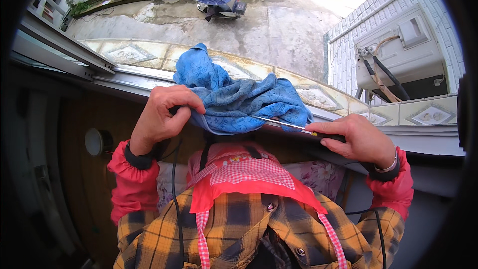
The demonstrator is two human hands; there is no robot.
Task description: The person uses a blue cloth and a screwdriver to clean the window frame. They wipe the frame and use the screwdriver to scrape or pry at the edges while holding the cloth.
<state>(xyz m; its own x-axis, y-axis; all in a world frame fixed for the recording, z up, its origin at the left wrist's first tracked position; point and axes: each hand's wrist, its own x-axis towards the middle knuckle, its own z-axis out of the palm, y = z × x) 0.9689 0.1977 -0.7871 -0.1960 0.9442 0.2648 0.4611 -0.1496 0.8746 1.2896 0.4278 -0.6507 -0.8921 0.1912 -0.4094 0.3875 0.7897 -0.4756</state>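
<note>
A crumpled blue cloth (239, 101) with a dark printed pattern lies over the window sill track (127, 78). My left hand (166, 114) pinches the cloth's left edge between thumb and fingers. In my right hand (354, 136) is a screwdriver (285, 124) with a dark handle and a thin metal shaft. The shaft points left, and its tip meets the front folds of the cloth; whether it goes under a fold I cannot tell.
Sliding window frames (63, 50) stand at the left. Outside are a tiled ledge (168, 55), an air conditioner's outdoor unit (403, 52) and a covered scooter (218, 2) on concrete. A black cable (175, 198) hangs before my checked shirt. A round metal-rimmed object (95, 142) sits lower left.
</note>
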